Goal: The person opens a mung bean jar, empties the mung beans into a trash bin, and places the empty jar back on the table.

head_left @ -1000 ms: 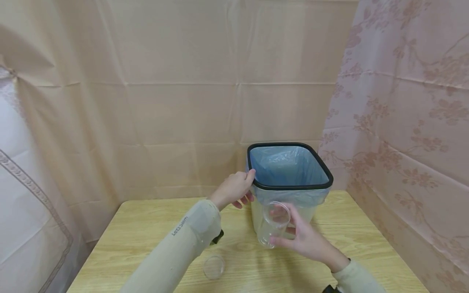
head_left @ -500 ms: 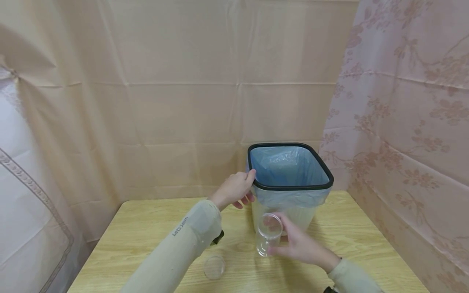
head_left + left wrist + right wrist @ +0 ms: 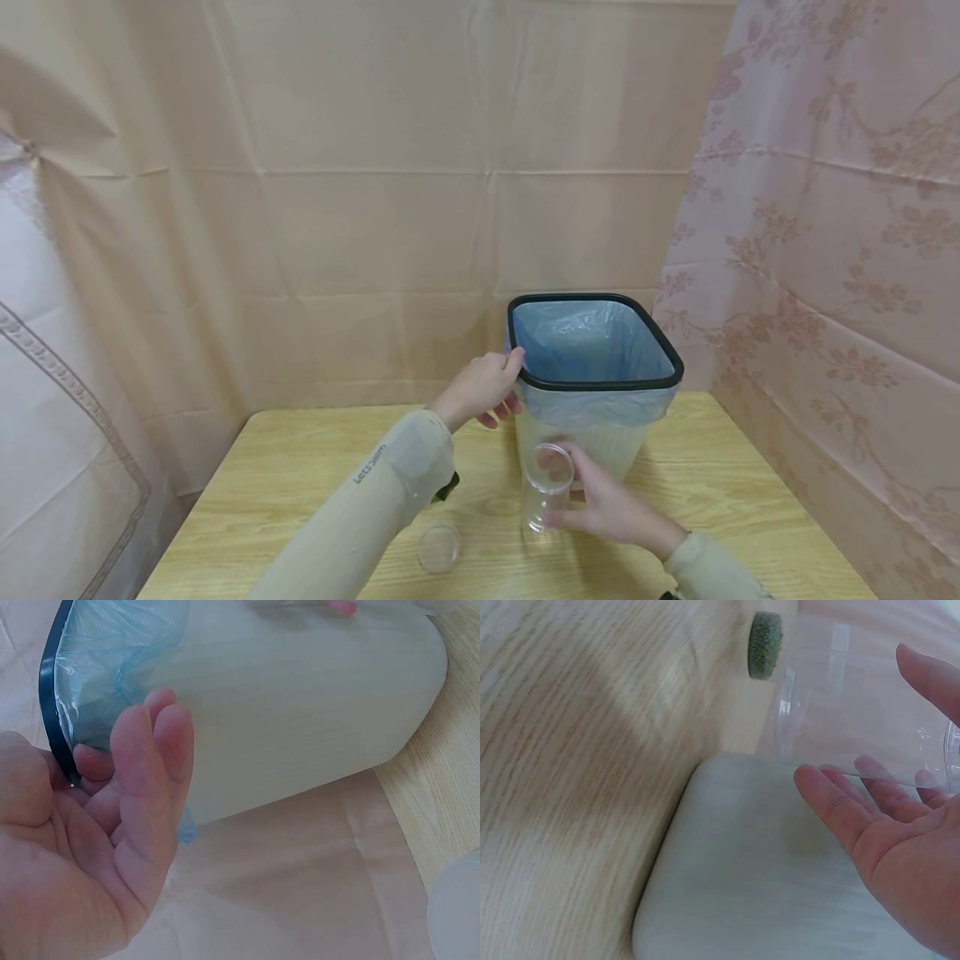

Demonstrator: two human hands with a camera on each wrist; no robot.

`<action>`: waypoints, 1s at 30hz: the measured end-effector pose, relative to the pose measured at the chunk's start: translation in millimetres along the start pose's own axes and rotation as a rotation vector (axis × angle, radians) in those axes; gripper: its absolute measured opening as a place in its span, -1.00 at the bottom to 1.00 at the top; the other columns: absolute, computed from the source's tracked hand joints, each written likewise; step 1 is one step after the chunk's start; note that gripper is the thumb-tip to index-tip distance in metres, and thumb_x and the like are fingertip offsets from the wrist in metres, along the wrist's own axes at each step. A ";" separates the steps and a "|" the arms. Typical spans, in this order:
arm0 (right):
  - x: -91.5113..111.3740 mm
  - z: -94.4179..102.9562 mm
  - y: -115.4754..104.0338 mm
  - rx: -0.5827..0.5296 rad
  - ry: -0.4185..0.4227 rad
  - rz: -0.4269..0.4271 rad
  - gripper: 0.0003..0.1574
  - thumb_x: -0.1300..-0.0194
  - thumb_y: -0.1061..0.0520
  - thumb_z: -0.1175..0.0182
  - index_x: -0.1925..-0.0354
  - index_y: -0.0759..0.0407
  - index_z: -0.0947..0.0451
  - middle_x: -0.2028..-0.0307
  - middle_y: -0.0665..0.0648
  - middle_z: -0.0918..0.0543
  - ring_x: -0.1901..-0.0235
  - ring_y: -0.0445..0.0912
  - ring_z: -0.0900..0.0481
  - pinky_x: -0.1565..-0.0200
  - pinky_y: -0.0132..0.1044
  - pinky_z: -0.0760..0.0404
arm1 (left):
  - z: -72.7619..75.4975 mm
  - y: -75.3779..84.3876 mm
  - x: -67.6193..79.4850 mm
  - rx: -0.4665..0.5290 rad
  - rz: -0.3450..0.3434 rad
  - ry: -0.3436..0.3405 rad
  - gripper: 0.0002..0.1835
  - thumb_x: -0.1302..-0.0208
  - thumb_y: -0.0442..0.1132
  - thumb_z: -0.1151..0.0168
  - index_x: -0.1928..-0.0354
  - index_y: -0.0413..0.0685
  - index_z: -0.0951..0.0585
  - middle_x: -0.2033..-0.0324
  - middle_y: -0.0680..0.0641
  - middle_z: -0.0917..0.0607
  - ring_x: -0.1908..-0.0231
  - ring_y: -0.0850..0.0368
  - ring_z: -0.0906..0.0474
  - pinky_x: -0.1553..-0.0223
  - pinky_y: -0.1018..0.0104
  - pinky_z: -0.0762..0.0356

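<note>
My left hand [image 3: 480, 387] pinches the black rim [image 3: 600, 386] of a trash bin [image 3: 600, 442] lined with a blue bag, at its near left corner. In the left wrist view, the thumb and index finger meet at the rim [image 3: 51, 682], while the other fingers [image 3: 142, 765] stick out beside the bin's wall. A clear plastic cup [image 3: 547, 479] is in my right hand [image 3: 611, 504], in front of the bin and low over the table. Fingers lie along one side of the cup [image 3: 855, 712], the thumb opposite. Whether its base touches the wood cannot be told.
A clear round lid [image 3: 438, 547] lies on the wooden table [image 3: 300, 467], left of the cup. Beige cloth [image 3: 375, 250] hangs behind the table, and flowered cloth [image 3: 840, 292] hangs along its right side.
My right hand has lowered the cup and brought it slightly left, toward the table. The left hand keeps its place on the bin's rim, and the lid has not moved.
</note>
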State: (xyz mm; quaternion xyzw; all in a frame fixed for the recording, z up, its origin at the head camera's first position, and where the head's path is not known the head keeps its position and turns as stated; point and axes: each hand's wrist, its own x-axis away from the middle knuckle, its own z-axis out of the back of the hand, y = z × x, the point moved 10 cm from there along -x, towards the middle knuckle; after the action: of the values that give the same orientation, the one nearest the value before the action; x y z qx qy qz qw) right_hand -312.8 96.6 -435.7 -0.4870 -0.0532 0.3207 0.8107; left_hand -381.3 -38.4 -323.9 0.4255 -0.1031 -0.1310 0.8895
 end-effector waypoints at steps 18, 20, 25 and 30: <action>0.9 -10.6 10.8 0.029 -0.049 0.000 -0.05 -0.21 0.01 -0.50 -0.36 0.20 -0.19 -0.23 0.31 -0.51 -0.23 0.26 -0.46 0.02 -0.01 -0.66 | -0.3 -0.6 -1.2 0.003 -0.003 0.000 -0.38 -0.61 0.22 0.31 0.25 -0.06 -0.60 0.48 -0.09 -0.75 0.53 0.02 -0.65 0.54 0.16 -0.68; 1.1 -11.5 10.0 0.032 -0.046 0.015 -0.06 -0.21 0.01 -0.50 -0.36 0.20 -0.19 -0.22 0.32 -0.51 -0.22 0.27 -0.46 0.02 0.00 -0.66 | -0.4 -0.7 -1.2 0.004 -0.002 0.000 -0.38 -0.61 0.22 0.31 0.25 -0.06 -0.60 0.48 -0.09 -0.75 0.53 0.02 -0.65 0.54 0.16 -0.68; 2.0 -13.0 8.9 0.034 -0.036 0.026 -0.07 -0.19 0.07 -0.51 -0.34 0.23 -0.21 -0.19 0.34 -0.51 -0.20 0.30 -0.46 0.05 0.00 -0.67 | -0.5 -0.4 -1.3 0.010 -0.005 0.002 -0.39 -0.61 0.21 0.31 0.25 -0.07 -0.60 0.49 -0.10 -0.75 0.54 0.03 -0.64 0.55 0.16 -0.67; 3.4 -15.3 11.9 0.018 -0.050 -0.001 -0.06 -0.17 0.10 -0.52 -0.33 0.25 -0.21 -0.20 0.37 -0.49 -0.21 0.33 -0.44 0.07 -0.01 -0.67 | -0.4 -0.7 -1.5 0.009 -0.005 0.004 -0.39 -0.61 0.21 0.31 0.23 -0.07 -0.61 0.49 -0.10 -0.75 0.55 0.03 -0.64 0.55 0.16 -0.67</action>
State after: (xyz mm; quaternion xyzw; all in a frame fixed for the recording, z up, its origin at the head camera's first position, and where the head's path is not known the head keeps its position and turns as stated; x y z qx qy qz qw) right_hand -309.5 90.8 -454.2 -0.4716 -0.0710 0.3329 0.8135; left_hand -382.6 -38.0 -324.8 0.4301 -0.1010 -0.1321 0.8873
